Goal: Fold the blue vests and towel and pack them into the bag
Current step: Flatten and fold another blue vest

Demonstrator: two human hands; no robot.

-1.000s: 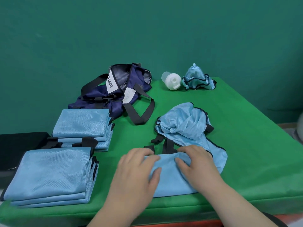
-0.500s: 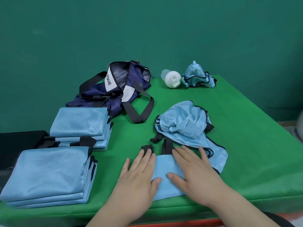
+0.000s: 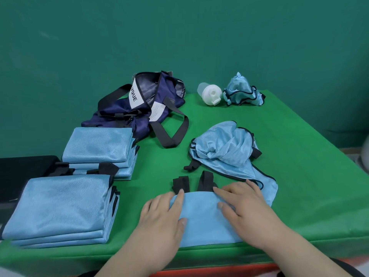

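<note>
Hands flat, fingers straight: left hand [image 3: 162,213] and right hand [image 3: 244,208] press folded vest [image 3: 201,216] on green table [image 3: 299,176]; nothing gripped.

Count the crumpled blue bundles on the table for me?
2: a big heap mid-table, a small bundle at the far edge beside the white bottle. Others may hide in the bag.
</note>
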